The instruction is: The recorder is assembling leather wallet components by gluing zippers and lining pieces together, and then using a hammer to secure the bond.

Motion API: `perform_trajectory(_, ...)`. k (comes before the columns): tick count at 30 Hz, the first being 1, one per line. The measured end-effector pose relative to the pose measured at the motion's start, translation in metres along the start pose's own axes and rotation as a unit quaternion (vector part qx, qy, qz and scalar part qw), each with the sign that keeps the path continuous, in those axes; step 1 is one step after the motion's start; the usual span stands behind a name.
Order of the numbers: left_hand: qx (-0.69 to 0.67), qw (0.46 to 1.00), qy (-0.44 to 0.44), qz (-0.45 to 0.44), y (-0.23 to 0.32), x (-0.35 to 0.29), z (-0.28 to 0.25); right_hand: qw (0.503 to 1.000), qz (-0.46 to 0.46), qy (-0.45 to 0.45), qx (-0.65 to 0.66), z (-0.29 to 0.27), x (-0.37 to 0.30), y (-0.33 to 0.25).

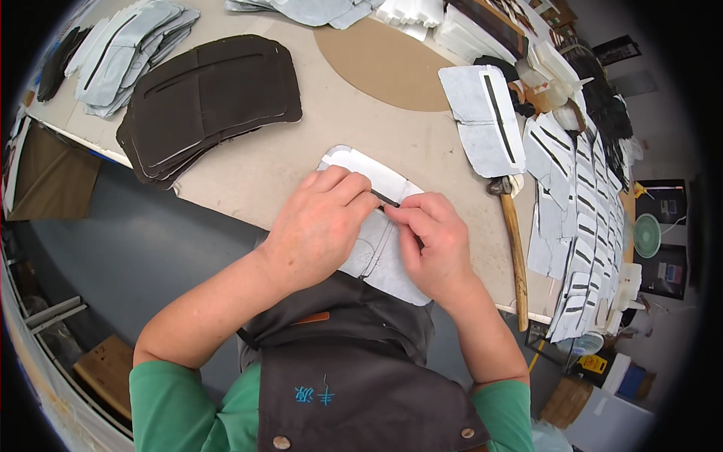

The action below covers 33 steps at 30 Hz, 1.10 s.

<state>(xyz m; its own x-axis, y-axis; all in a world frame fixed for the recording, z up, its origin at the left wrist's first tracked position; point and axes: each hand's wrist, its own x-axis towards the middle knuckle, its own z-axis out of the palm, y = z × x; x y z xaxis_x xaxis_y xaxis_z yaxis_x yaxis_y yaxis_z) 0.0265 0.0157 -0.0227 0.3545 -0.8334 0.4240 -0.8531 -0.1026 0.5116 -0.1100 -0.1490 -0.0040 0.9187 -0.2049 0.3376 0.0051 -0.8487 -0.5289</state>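
At the table's near edge lies a pale grey-white fabric panel [403, 267], partly overhanging toward my apron. A short black strip [386, 199] runs across its upper part. My left hand [320, 226] covers the panel's left side, its fingers closed with thumb and fingertips at the strip's left end. From the right, my right hand [437, 245] pinches by the strip's other end, thumb bent and fingers curled. Both hands are on the panel, fingertips nearly touching. The left hand hides much of the panel's left half.
A stack of dark brown panels [218, 98] sits at the left, with pale panels [132, 56] behind it. Another pale panel [478, 113] lies near a wooden-handled hammer [514, 256]. Rows of black-slotted panels [586, 218] cover the right side. A tan board [388, 64] lies at the back.
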Motion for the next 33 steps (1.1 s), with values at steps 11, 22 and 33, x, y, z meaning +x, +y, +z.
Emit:
perform_trajectory(11, 0.013, 1.0, 0.013, 0.018, -0.001, -0.001, 0.002, 0.99, 0.102, -0.061, 0.081, -0.017, 0.0, 0.001)
perform_trajectory(22, -0.008, 1.0, 0.004, 0.029, 0.013, 0.003, 0.013, 0.998, -0.006, -0.046, -0.05, -0.015, -0.003, -0.004)
perform_trajectory(33, 0.03, 0.999, -0.029, 0.028, 0.019, 0.003, 0.006, 0.999, -0.016, -0.032, -0.038, -0.019, -0.012, 0.001)
